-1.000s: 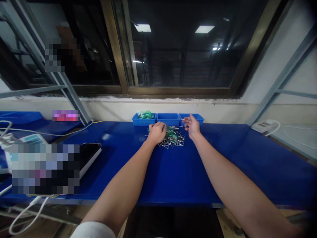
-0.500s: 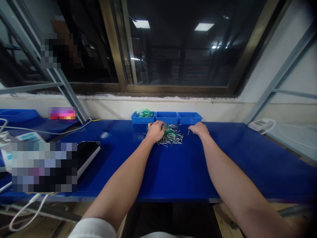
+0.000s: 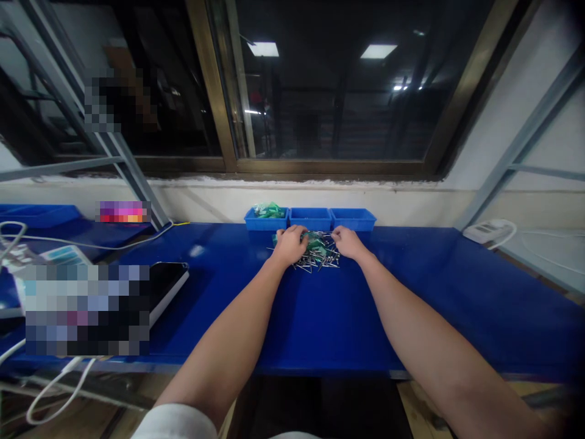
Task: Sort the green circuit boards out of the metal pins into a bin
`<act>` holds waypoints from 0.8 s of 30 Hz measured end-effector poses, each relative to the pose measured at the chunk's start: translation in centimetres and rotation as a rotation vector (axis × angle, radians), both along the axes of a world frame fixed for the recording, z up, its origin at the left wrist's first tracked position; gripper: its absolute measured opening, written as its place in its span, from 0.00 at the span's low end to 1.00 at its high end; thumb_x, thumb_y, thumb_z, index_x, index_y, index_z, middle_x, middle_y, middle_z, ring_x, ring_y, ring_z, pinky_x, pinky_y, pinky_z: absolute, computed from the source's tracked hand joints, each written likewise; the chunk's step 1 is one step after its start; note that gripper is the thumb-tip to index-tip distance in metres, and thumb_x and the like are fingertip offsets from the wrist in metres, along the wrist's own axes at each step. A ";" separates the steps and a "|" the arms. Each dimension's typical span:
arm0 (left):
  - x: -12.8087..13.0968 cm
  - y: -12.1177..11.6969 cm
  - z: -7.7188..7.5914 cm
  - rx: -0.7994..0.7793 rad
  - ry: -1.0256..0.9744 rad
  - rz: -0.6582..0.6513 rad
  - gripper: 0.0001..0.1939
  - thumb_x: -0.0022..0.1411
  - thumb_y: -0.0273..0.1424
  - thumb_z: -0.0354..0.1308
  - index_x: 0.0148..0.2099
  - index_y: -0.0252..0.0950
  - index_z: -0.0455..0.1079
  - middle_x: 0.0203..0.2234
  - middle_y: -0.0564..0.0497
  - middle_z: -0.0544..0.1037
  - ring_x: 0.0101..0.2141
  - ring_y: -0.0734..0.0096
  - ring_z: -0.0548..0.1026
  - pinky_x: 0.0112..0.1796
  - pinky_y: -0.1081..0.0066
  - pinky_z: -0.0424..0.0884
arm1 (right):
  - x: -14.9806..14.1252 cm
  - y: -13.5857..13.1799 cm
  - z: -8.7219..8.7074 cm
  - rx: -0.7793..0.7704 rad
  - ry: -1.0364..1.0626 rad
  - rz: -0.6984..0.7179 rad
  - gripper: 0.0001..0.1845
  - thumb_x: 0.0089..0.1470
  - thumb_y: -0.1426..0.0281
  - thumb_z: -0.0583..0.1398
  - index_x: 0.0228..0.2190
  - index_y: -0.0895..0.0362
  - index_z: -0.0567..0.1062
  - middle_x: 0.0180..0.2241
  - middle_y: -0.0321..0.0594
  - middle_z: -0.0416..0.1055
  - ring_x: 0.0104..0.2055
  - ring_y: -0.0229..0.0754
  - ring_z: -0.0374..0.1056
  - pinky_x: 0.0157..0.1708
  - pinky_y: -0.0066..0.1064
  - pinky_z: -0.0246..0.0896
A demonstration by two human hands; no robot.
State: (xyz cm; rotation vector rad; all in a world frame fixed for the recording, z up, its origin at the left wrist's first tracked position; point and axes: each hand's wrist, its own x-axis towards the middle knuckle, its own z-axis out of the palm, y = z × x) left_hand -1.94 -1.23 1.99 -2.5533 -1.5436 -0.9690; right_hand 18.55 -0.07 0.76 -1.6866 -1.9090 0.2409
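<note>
A heap of thin, silvery screw-like metal pieces lies on the blue table, with green pieces among them. My left hand rests at the heap's left side, its fingers curled over the pieces; what they grip, if anything, is hidden. At the right edge of the heap, my right hand has its thumb and fingertips drawn together, touching or close to the metal pieces. Whatever is between those fingertips is too small to name.
Behind the heap stand three blue bins: the left bin holds green packets, beside the middle bin and right bin. A dark-topped device lies left on the table. A white power strip sits far right.
My right hand has moved left to the heap from the bare table beside it, where a small metal piece showed at its fingertips. My left hand stays over the heap. The view has shifted slightly.
</note>
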 end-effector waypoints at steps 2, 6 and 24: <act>0.0 0.0 0.0 0.008 0.000 -0.021 0.13 0.61 0.33 0.48 0.47 0.40 0.66 0.43 0.49 0.74 0.46 0.64 0.69 0.45 0.61 0.56 | -0.7 0.1 -0.2 0.041 0.137 0.125 0.09 0.52 0.69 0.53 0.30 0.58 0.72 0.28 0.41 0.73 0.31 0.39 0.67 0.32 0.28 0.58; 0.2 -0.1 0.1 0.004 0.036 -0.113 0.14 0.61 0.36 0.50 0.47 0.40 0.67 0.43 0.49 0.74 0.45 0.64 0.70 0.44 0.62 0.56 | -1.7 -0.1 0.1 0.014 0.430 0.305 0.09 0.49 0.65 0.56 0.27 0.58 0.70 0.22 0.37 0.70 0.26 0.37 0.65 0.29 0.28 0.59; 0.5 -0.8 0.9 0.013 0.057 -0.091 0.14 0.64 0.37 0.45 0.38 0.39 0.70 0.35 0.50 0.76 0.40 0.67 0.71 0.43 0.64 0.55 | -3.0 -1.4 1.6 -0.025 0.754 0.356 0.21 0.41 0.51 0.60 0.23 0.59 0.72 0.21 0.37 0.71 0.22 0.34 0.62 0.24 0.26 0.54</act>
